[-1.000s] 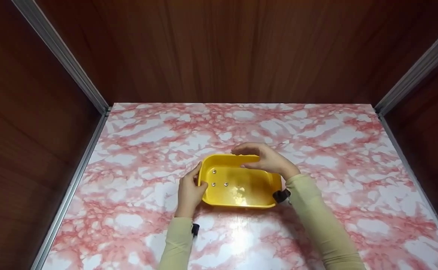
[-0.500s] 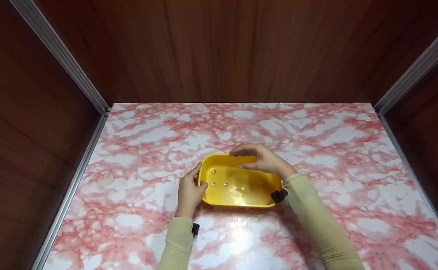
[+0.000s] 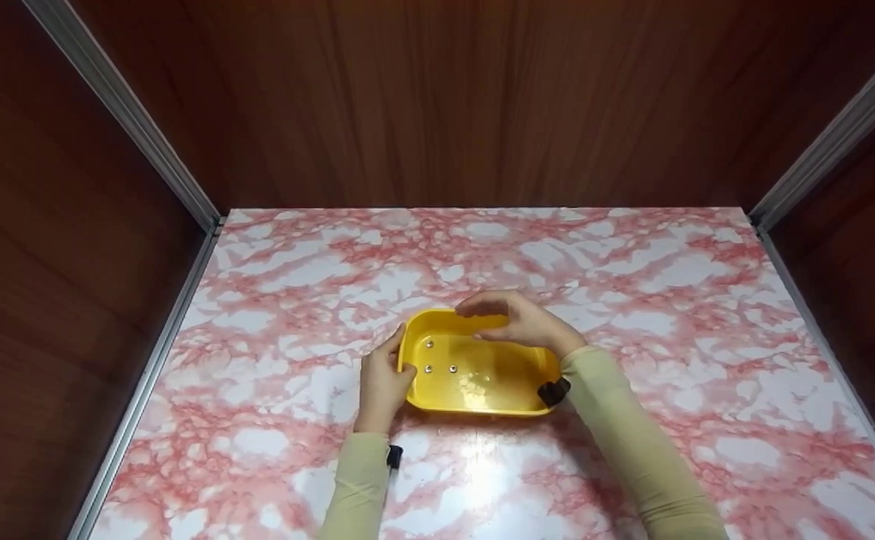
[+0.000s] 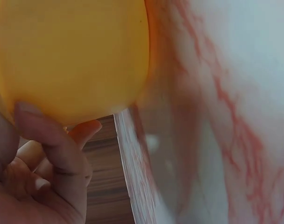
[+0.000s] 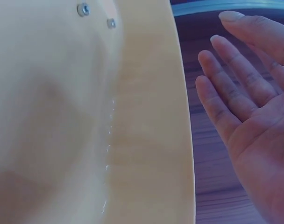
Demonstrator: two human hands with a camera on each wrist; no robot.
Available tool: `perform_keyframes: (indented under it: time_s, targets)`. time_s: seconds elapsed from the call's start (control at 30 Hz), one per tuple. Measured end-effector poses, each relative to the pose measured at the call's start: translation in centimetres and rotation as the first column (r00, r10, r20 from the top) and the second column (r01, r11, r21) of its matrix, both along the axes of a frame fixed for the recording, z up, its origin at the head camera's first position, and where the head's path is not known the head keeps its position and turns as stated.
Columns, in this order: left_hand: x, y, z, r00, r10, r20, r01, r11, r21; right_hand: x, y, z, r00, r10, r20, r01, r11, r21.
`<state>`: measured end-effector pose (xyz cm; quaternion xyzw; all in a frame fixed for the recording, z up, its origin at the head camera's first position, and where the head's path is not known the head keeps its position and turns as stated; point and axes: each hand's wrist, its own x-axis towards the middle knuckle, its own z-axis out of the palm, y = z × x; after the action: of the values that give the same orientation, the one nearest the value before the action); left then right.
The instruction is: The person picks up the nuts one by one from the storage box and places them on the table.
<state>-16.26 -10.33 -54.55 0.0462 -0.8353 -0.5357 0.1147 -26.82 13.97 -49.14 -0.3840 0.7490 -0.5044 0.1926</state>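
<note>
A yellow plastic bin [image 3: 482, 386] with rounded corners is near the middle of the table. My left hand [image 3: 381, 382] grips its left end, thumb over the rim and fingers outside; in the left wrist view the fingers [image 4: 62, 149] curl against the bin's yellow outer side [image 4: 72, 56]. Three small shiny metal pieces [image 3: 453, 369], like nuts or screw heads, sit on the floor at the bin's left end. Over the far wall is my right hand [image 3: 523, 322], fingers loosely bent. Nothing lies in its palm in the right wrist view, where a gap separates the fingers [image 5: 230, 88] from the rim [image 5: 184, 116].
The table [image 3: 272, 337] has a red and white marbled top. Dark wood panels [image 3: 437, 105] stand at the back and both sides, with grey metal strips [image 3: 130, 127] along the corners. Black straps [image 3: 555, 391] are on both wrists.
My right hand has shifted slightly left and toward me over the bin. The left hand keeps its grip, and the metal pieces stay in the same places in the bin.
</note>
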Motion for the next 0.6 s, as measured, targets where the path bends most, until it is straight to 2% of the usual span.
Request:
perform_keyframes:
  time_s: [0.27, 0.47, 0.6]
  targets:
    - [0.0, -0.1, 0.0, 1.0, -0.011, -0.015, 0.012, 0.998, 0.061, -0.5, -0.6, -0.2, 0.999, 0.03, 0.041, -0.029, 0.999, -0.013]
    - [0.1, -0.1, -0.1, 1.0, -0.014, 0.016, 0.013, 0.997, 0.07, -0.8, -0.9, -0.8, 0.994, 0.061, 0.088, -0.058, 0.998, -0.036]
    - [0.1, 0.0, -0.1, 1.0, -0.009, 0.002, 0.009, 0.999, 0.053, -0.9, -1.1, -1.4, 0.991, 0.095, 0.092, -0.091, 0.995, -0.046]
